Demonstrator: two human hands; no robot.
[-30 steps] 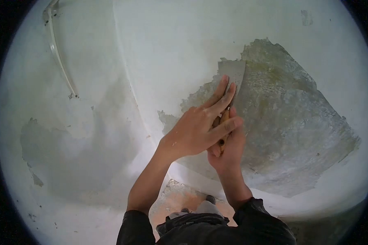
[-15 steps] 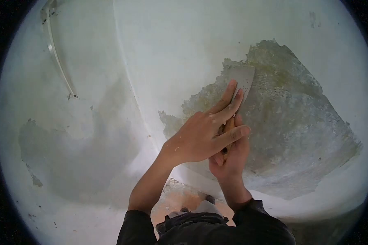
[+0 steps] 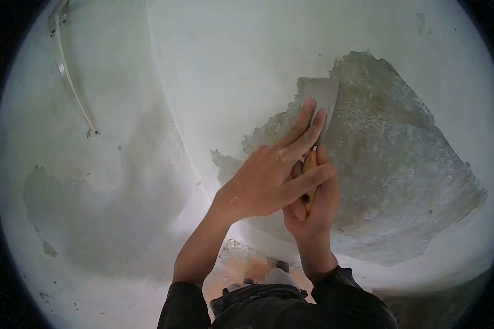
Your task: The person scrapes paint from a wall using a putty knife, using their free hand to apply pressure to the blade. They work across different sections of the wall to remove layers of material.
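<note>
A metal scraper (image 3: 322, 96) with a wooden handle (image 3: 309, 164) lies flat against a white painted wall (image 3: 230, 60). Its blade sits at the upper left edge of a large grey patch of bare plaster (image 3: 389, 164) where the paint is gone. My right hand (image 3: 313, 211) grips the handle from below. My left hand (image 3: 271, 172) lies over it, two fingers stretched out and pressing on the blade.
A wall corner (image 3: 167, 109) runs down the left of centre. Another scraped grey patch (image 3: 88, 214) shows on the left wall, under a thin white conduit (image 3: 71, 77). Below my arms lie reddish floor and paint debris (image 3: 239, 266).
The scraper blade and both hands have slid up and to the right along the paint edge, then a little higher again since half a second ago.
</note>
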